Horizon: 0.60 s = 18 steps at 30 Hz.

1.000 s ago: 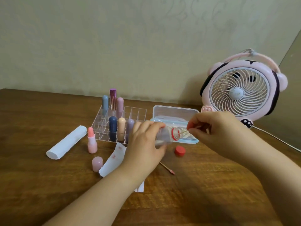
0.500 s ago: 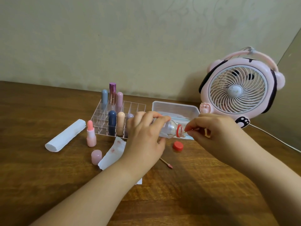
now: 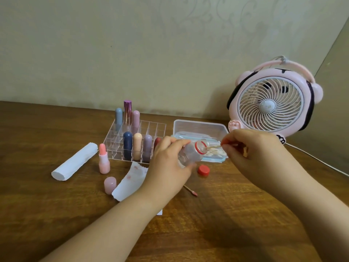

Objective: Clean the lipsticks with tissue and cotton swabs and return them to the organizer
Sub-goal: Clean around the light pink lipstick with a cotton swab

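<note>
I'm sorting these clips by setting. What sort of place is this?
Probably a home room, at a dressing or desk table: a clear lipstick organizer on a wooden table, a pink cartoon desk fan, patterned wallpaper behind.

Table [image 3: 56, 214]: brown wood, visible grain, satin sheen. Organizer [image 3: 151, 129]: clear glossy plastic. Bottle [image 3: 190, 154]: clear plastic; its cap [image 3: 203, 170], at 4 o'clock from it, red plastic. Tissue [image 3: 132, 178]: white paper, matt, stained pink. Fan [image 3: 272, 103]: glossy pink plastic.
</note>
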{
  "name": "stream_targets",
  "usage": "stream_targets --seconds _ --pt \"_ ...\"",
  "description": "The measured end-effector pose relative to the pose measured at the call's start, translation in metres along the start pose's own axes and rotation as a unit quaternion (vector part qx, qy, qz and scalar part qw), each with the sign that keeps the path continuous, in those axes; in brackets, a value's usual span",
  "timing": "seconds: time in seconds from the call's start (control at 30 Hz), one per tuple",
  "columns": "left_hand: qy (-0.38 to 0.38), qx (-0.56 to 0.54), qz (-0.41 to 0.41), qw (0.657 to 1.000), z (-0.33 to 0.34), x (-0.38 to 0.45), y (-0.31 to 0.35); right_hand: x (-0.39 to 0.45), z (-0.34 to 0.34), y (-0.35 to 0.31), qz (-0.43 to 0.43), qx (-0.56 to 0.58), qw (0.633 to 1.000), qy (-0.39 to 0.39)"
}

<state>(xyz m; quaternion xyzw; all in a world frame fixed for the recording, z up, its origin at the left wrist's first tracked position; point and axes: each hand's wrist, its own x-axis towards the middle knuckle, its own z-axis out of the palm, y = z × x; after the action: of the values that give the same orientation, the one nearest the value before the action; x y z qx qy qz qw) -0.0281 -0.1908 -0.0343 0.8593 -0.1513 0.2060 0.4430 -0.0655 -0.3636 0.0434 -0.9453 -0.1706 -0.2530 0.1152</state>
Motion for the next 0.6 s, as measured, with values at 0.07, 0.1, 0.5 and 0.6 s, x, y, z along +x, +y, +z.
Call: stream_targets --seconds 0.07,0.1,0.5,0.6 --pt "-0.025 -0.03 -0.047 0.998 0.002 0.0 0.003 -0.004 -0.003 0.001 0.04 0.039 0.998 0.027" --pt "-0.035 -0.036 -0.065 0.997 0.003 0.0 0.003 -0.007 -0.002 0.002 0.056 0.056 0.996 0.034" --pt "-0.091 -0.01 -0.143 0.985 0.007 0.006 -0.002 -0.018 0.017 -0.013 0.208 0.338 0.917 0.032" --pt "-0.066 0.005 -0.135 0.989 -0.013 0.007 0.005 -0.011 0.018 -0.025 0.203 0.383 0.9 0.043"
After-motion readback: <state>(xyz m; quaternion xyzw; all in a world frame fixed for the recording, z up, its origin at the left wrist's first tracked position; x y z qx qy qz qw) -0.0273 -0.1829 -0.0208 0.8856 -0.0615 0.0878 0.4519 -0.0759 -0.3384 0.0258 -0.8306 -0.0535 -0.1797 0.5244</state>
